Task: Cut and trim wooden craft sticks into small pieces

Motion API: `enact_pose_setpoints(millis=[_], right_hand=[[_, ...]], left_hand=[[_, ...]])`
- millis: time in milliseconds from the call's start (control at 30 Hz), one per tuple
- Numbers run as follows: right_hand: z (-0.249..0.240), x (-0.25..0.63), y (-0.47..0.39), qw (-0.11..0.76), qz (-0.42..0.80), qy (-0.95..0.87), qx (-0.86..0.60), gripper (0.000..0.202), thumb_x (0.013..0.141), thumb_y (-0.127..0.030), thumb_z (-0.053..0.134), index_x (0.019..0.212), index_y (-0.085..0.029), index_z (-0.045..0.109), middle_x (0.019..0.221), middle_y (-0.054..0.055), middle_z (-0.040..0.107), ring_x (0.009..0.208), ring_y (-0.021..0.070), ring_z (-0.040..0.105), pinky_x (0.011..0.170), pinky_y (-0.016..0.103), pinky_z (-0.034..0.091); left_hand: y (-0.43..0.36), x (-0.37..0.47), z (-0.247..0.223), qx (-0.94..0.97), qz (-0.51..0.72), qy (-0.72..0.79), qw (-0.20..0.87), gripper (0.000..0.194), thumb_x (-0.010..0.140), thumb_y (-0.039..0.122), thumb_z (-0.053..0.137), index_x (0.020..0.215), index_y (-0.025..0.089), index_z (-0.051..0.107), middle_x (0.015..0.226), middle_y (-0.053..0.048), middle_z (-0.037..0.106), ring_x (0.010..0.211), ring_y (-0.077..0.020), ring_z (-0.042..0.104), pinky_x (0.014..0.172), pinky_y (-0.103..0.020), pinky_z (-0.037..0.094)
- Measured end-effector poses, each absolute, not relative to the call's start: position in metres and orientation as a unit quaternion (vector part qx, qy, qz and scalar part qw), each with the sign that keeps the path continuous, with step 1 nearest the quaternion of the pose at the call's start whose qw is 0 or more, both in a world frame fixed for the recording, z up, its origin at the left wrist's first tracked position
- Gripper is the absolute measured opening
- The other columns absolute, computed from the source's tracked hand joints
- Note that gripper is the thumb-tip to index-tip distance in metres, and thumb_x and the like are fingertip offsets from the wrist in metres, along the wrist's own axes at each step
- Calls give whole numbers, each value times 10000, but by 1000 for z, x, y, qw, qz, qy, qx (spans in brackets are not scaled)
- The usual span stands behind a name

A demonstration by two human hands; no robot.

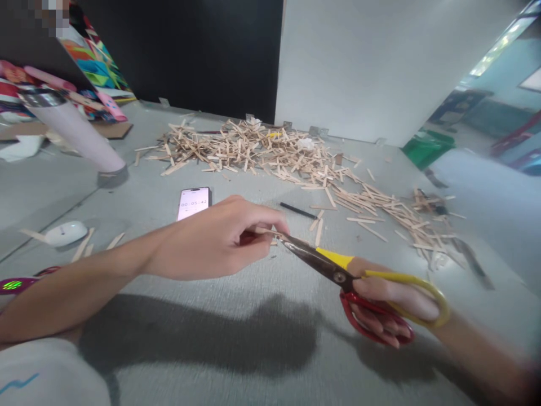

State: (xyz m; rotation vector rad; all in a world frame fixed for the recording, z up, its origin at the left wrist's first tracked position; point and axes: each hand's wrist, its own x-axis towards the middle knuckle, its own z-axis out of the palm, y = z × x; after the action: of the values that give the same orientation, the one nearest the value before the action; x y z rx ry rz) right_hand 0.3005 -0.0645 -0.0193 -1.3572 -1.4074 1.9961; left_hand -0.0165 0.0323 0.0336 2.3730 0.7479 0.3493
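My left hand (220,237) is closed, pinching a thin wooden stick (264,230) between thumb and forefinger above the grey table. Most of the stick is hidden by the fingers. My right hand (389,301) grips a pair of scissors (338,276) with one yellow and one red handle, fingers through the loops. The dark blades point left, and their tips meet the stick's end at my left fingertips. Whether the blades press on the wood I cannot tell. Beyond the hands lies a wide heap of wooden sticks (236,146).
Behind my left hand lies a phone (193,203) showing a timer. A black rod (298,210) rests near the heap. At the left are a white mouse (66,233) and a lilac bottle (80,132). Black and white panels (338,67) stand at the back; a green bin (426,148) is at right.
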Motion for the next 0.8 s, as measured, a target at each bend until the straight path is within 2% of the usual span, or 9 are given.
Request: enact_pose_setpoints(millis=[133,333,500,600,800], right_hand=[[-16,301,-55,114,736,-508,-434,664,894,-834,689,595,-243,636,394,-10,472,290,107,322,318,253,268],[-12,298,-52,129,737,-498,-439,708,890,-844,712,554,-232,591,396,-2,463,278,84,342,286,224,201],[-10,298,-49,104,740,-502,-435,703,893,-846,699,554,-241,585,385,-13,416,293,106,365,291,239,238],[-13,297,-49,105,739,-504,-435,698,934,-816,670,547,-251,535,396,-22,405,304,111,366,308,247,264],[-16,292,-49,131,716,-512,-456,724,983,-787,633,518,-247,506,391,-34,380,307,99,331,311,239,249]], left_hand=[[32,-16,33,899,134,279,309,264,954,140,567,1081,232,780,615,62,530,517,-110,442,548,-257,297],[34,-18,33,911,131,262,290,281,947,112,563,1086,224,779,584,87,460,501,-105,393,581,-266,323],[37,-21,33,920,129,253,270,296,948,114,555,1107,235,774,594,77,518,509,-120,434,631,-288,331],[38,-20,32,920,121,265,264,278,948,124,560,1086,234,774,573,80,488,501,-122,410,632,-291,327],[38,-15,30,907,112,310,262,338,1070,222,467,1224,236,767,607,70,477,527,-126,414,607,-278,313]])
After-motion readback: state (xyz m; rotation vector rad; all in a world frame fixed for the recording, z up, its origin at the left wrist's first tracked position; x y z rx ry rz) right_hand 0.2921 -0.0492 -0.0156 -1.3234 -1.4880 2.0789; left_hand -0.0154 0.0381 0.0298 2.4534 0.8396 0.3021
